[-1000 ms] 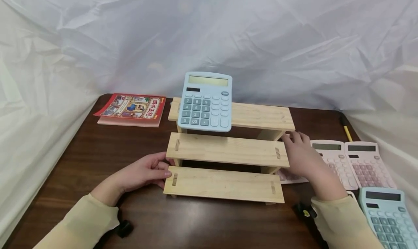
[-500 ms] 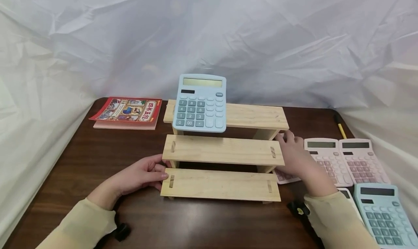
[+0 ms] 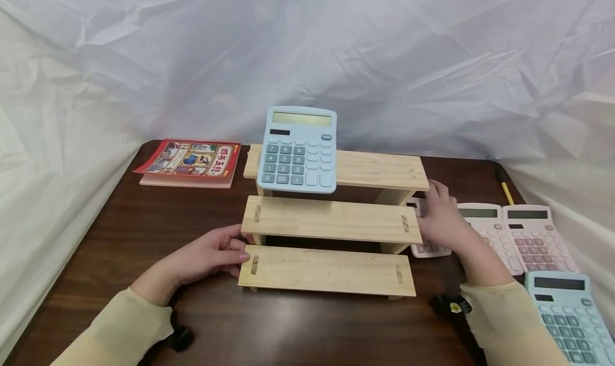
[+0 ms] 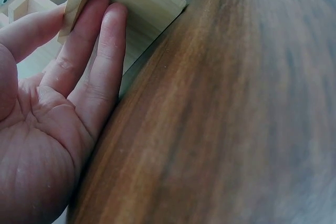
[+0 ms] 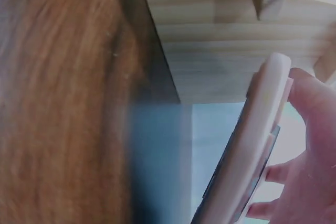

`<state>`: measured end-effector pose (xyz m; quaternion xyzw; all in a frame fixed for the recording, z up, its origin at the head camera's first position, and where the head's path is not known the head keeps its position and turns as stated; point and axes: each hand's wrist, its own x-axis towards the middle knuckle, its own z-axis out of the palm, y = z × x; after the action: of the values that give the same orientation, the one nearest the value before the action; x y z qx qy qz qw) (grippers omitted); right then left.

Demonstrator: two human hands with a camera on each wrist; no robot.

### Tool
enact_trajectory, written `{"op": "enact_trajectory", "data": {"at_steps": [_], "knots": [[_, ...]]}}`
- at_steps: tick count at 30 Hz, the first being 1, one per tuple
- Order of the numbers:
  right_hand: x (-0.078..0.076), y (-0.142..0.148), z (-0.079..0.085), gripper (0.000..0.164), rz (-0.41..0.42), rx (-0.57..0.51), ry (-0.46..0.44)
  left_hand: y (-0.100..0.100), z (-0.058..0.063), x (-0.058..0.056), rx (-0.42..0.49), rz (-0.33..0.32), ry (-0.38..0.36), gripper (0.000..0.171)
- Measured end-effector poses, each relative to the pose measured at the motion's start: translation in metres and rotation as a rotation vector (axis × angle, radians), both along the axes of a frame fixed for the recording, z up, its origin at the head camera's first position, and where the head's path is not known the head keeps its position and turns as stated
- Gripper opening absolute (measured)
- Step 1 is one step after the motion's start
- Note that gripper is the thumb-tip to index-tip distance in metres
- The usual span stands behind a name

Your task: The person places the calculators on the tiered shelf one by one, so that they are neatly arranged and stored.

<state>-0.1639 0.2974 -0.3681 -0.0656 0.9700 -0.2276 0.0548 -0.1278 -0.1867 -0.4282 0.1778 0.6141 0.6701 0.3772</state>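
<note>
Your left hand (image 3: 209, 254) pinches the left end of the wooden rack (image 3: 326, 219) at its lowest board (image 3: 322, 270), thumb (image 3: 243, 256) above and fingers underneath. Your right hand (image 3: 442, 216) is clamped on a pink calculator (image 3: 429, 250), just beside the rack's right end. The left pinch probably serves to steady the rack, while coming from above suits a flat calculator (its top face takes your fingers easily).

A blue calculator (image 3: 298, 152) leans back on the rack's top board, toward its left end, likely so that display and keys face you. Two more pink calculators (image 3: 485, 232) lie right of the rack, with another blue calculator (image 3: 569, 312) nearer you; a red book (image 3: 192, 158) lies left of the rack.

The head view hides much of the pink calculator under your hand; your right wrist view gives its edge, tilted and apart from the tabletop (image 5: 63, 103) beside the rack. Whether it touches the rack, you cannot tell. Only the left wrist view shows your fingertips (image 4: 113, 14) behind the rack's board.
</note>
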Motion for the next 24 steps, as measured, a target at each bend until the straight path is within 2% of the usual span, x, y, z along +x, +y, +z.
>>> {"op": "enact_trajectory", "data": {"at_steps": [5,12,24], "knots": [[0.001,0.003,0.008,0.104,-0.015,-0.039,0.072,0.0,0.0,0.001,-0.001,0.0,-0.007,0.04],[0.004,0.009,0.021,0.1,-0.099,-0.086,0.168,-0.001,0.0,-0.002,-0.013,0.0,0.009,0.039],[0.012,0.007,0.041,0.106,-0.215,-0.283,0.365,-0.001,0.002,-0.003,-0.012,-0.007,0.01,0.039]]}}
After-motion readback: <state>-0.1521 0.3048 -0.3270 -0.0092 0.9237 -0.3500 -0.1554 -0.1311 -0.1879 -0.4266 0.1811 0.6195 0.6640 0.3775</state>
